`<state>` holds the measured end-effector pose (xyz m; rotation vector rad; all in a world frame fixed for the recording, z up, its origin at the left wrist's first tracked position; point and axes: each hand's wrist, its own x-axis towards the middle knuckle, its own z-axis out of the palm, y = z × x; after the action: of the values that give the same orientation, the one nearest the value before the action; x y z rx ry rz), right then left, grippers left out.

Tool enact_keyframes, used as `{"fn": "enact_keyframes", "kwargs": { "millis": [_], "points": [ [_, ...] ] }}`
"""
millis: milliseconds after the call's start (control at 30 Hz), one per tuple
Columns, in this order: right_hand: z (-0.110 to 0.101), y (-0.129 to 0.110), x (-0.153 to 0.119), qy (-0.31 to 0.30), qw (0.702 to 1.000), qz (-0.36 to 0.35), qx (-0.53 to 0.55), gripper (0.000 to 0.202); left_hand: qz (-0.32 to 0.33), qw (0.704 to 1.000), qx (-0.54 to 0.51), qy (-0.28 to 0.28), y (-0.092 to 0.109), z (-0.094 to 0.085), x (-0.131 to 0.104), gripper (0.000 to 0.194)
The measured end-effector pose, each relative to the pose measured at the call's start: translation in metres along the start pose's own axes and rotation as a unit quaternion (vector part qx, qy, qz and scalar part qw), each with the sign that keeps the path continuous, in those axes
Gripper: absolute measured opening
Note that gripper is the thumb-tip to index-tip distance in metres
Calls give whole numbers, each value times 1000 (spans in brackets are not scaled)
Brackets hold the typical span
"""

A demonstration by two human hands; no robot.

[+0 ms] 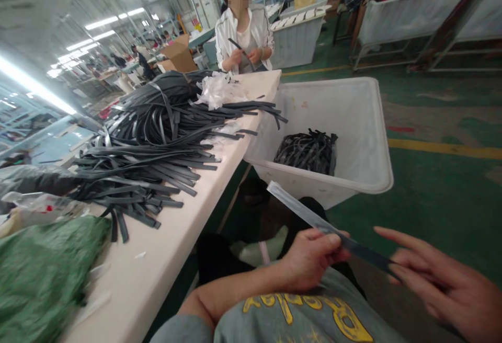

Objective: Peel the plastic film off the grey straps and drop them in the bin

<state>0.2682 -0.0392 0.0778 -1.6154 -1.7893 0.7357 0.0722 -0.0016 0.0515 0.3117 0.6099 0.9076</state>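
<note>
A dark fabric strip (368,255) stretches between my hands over my lap. My left hand (309,259) pinches it near the middle, and the strip's pale, shiny end sticks out up and to the left. On the right, my right hand (443,280) grips the strip between thumb and fingers, its index finger pointing out to the left. A large pile of dark strips (157,118) covers much of the table (184,238) on the left. More dark strips (308,152) lie in a white bin (356,139) beyond my hands.
Across the table's far end a person (245,34) holds a dark strip. White scraps (217,89) lie by the pile. A green bag (47,275) rests on the near left of the table. Wheeled carts (415,13) stand at the back right.
</note>
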Motion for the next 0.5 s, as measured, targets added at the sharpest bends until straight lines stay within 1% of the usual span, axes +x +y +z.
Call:
{"fn": "enact_keyframes", "kwargs": {
  "millis": [33, 67, 133, 167, 233, 300, 367, 433, 500],
  "points": [
    [6, -13, 10, -49, 999, 2, 16, 41, 9, 1000, -7, 11, 3, -7, -2, 45],
    [14, -24, 21, -84, 996, -2, 28, 43, 18, 999, -15, 23, 5, -14, -3, 43],
    [30, -40, 42, -133, 990, -10, 34, 47, 31, 998, -27, 54, 10, -30, -5, 41],
    [35, -45, 50, -160, 986, -10, 39, 49, 39, 996, -35, 75, 12, -38, -6, 41],
    [36, -49, 58, -200, 979, -2, 42, 52, 60, 988, -58, 127, 18, -53, -9, 37],
    [30, -50, 61, -202, 979, -16, 22, 51, 72, 978, -88, 173, 23, -64, -13, 32],
    [29, -53, 64, -178, 982, -57, -25, 46, 69, 973, -110, 192, 27, -69, -15, 26],
    [41, -60, 70, -163, 979, -105, -67, 41, 58, 972, -123, 189, 31, -69, -16, 22],
    [58, -69, 77, -159, 975, -130, -90, 39, 56, 971, -138, 188, 37, -69, -16, 18]
  ]
}}
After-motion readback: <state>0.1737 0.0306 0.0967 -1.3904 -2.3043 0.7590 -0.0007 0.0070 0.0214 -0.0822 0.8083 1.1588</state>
